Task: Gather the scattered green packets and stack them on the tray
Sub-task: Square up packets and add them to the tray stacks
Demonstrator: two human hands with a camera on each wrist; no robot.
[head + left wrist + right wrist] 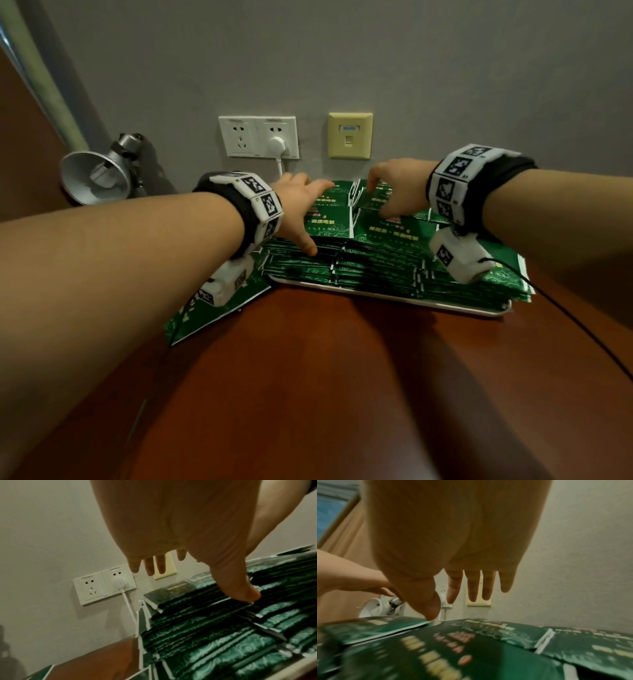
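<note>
2 hands with straight, spread fingers over green packets stacked on tray

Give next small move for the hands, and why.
Probably bring the left hand back to the loose packets lying on the table beside the tray and lift them onto the stack. Both hands are open, holding nothing; the right hand only rests on the top packets.

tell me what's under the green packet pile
A pale tray sits under the packet pile; only its front rim shows. The rest is covered, so anything else beneath cannot be seen.
</note>
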